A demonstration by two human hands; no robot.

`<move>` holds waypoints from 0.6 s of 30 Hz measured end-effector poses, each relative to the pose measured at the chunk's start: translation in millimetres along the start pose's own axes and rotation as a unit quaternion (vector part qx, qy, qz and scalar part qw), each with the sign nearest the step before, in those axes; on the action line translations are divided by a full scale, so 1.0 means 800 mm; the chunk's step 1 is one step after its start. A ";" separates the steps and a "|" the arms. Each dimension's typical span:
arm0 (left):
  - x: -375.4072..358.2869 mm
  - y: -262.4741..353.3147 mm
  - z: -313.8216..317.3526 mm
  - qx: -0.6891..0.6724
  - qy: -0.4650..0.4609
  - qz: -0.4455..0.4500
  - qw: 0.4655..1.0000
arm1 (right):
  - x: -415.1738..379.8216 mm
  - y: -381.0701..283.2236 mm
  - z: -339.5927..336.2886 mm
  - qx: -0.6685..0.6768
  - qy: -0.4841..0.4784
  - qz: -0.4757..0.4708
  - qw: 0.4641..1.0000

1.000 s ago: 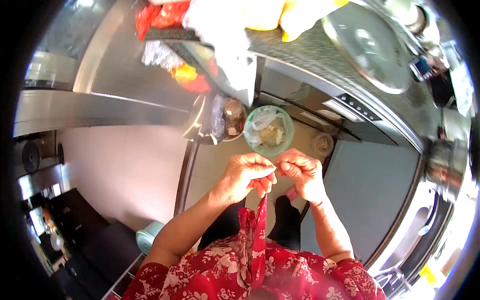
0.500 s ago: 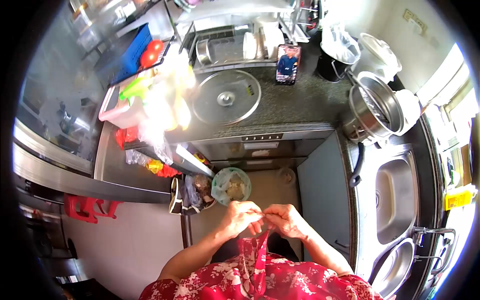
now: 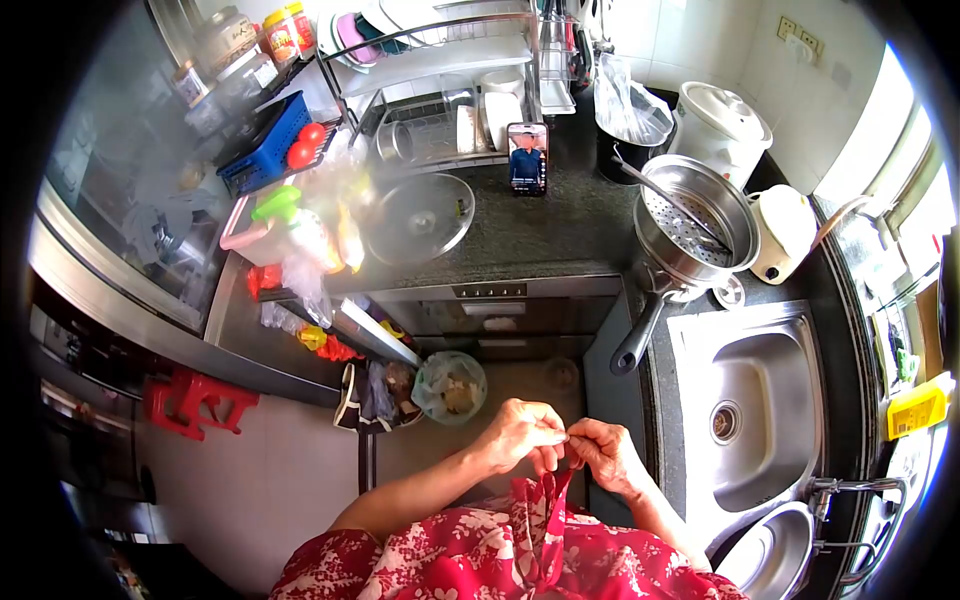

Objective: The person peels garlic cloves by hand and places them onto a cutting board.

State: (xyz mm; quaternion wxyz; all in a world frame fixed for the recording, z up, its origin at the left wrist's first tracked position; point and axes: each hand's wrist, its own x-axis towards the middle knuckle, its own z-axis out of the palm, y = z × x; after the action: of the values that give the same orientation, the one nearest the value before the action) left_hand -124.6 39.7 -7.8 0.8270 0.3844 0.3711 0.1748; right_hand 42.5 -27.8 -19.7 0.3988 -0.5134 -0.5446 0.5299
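Note:
My left hand (image 3: 522,436) and my right hand (image 3: 606,456) meet fingertip to fingertip in front of my body. Both are pinched closed, and whatever lies between the fingers is too small to make out. Just below them hangs the knotted tie of a red floral garment (image 3: 540,515). A bin with a pale green bag (image 3: 430,392) stands on the floor beyond my left hand, with pale scraps inside.
A phone (image 3: 527,165) leans on the dish rack over the dark counter (image 3: 540,235), beside a glass lid (image 3: 420,220). On the right are a steel pot (image 3: 700,215) with its handle jutting out, a sink (image 3: 765,400) and a basin (image 3: 775,555). A red stool (image 3: 200,400) stands left.
The view has turned to the right, so the counter items appear further left and more of the sink shows. My hands stay pinched together, now further right in the picture.

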 end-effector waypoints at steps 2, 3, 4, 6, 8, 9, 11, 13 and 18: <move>0.002 0.001 0.006 -0.002 -0.004 0.008 1.000 | -0.003 0.000 -0.007 0.048 0.005 0.023 0.999; 0.004 0.002 0.009 -0.003 -0.009 0.016 1.000 | -0.004 -0.002 -0.010 0.048 0.006 0.023 0.999; 0.005 0.003 0.010 -0.003 -0.010 0.017 1.000 | -0.005 -0.005 -0.012 0.076 0.009 0.027 0.997; 0.008 0.003 0.008 0.019 -0.023 0.056 0.998 | -0.006 -0.005 -0.012 0.116 0.017 0.027 0.993; 0.009 0.010 0.007 0.037 -0.031 0.064 0.997 | -0.003 -0.006 -0.010 0.115 0.028 0.018 0.993; 0.010 0.012 0.006 0.055 -0.037 0.073 0.995 | -0.003 -0.008 -0.009 0.115 0.035 0.009 0.993; 0.010 0.015 0.003 0.046 -0.050 0.082 0.994 | -0.002 -0.015 -0.006 0.115 0.044 0.016 0.992; 0.006 0.021 0.000 0.032 -0.054 0.078 0.995 | 0.002 -0.021 -0.001 0.108 0.055 0.001 0.993; -0.007 0.033 -0.020 0.001 -0.050 0.101 0.994 | 0.021 -0.040 0.029 0.112 0.109 0.016 0.988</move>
State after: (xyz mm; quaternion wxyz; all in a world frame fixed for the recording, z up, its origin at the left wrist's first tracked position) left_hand -140.6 61.4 8.3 0.8223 0.4291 0.2885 0.2379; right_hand 13.0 -12.2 7.7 0.5019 -0.5293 -0.4267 0.5346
